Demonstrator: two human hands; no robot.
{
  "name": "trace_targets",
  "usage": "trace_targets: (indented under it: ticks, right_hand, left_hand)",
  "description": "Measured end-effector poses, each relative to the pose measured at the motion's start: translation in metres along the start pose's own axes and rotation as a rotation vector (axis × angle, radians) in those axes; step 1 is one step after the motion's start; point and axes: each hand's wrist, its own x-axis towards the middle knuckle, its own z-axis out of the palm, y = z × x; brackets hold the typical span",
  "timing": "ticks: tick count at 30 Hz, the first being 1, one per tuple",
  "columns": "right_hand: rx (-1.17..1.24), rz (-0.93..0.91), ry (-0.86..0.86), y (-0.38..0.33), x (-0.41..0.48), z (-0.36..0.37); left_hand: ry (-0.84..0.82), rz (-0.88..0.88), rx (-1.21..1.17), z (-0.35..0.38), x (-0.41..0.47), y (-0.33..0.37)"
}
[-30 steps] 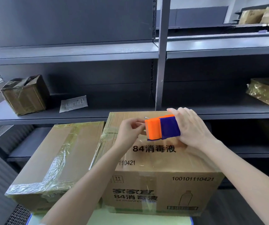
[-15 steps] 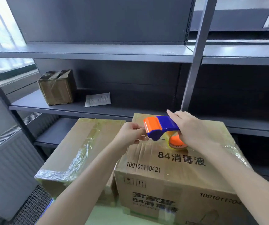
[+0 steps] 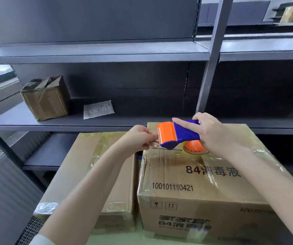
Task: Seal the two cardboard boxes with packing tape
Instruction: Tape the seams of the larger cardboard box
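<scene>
Two cardboard boxes are seen side by side on a pale green counter (image 3: 119,240), in front of dark grey shelving (image 3: 107,53). The left box (image 3: 98,170) is plain, with clear tape already lying across its top. The right box (image 3: 204,188) is taller, printed with black numbers and characters, and shiny with tape. Above the right box's top, an orange and blue tape dispenser (image 3: 177,134) is gripped by the right hand (image 3: 214,135), its fingers curled around the blue body; the tape roll (image 3: 195,149) is seen beneath it. The left hand (image 3: 138,138) is held at the dispenser's toothed orange edge, where the loose tape end (image 3: 155,142) is pinched between its fingers. On a shelf behind, a small taped box (image 3: 45,99) and a flat white packet (image 3: 98,109) are seen.
</scene>
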Motion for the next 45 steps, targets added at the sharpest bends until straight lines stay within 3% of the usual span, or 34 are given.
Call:
trace_targets:
  ticks: [8,16,24,35,45]
  right_hand:
    - [-0.04,0.161,-0.177,0.019,0.007,-0.003]
    - [-0.093,0.093,-0.223,0.018,0.006,-0.012]
    - [-0.047,0.089,-0.265,0.023,0.002,-0.005]
    - [-0.172,0.131,-0.297,0.048,-0.007,-0.006]
    - [-0.086,0.136,-0.288,0.033,-0.007,0.004]
  left_hand:
    - [0.04,-0.073,-0.211,-0.067,0.006,-0.032]
    - [0.027,-0.148,-0.304,-0.07,0.013,-0.047]
    - [-0.034,-0.172,-0.3,-0.066,0.013,-0.051]
    - [0.062,-0.197,-0.237,-0.059,0.023,-0.064]
    - [0.095,-0.158,-0.194,-0.069,0.025,-0.077]
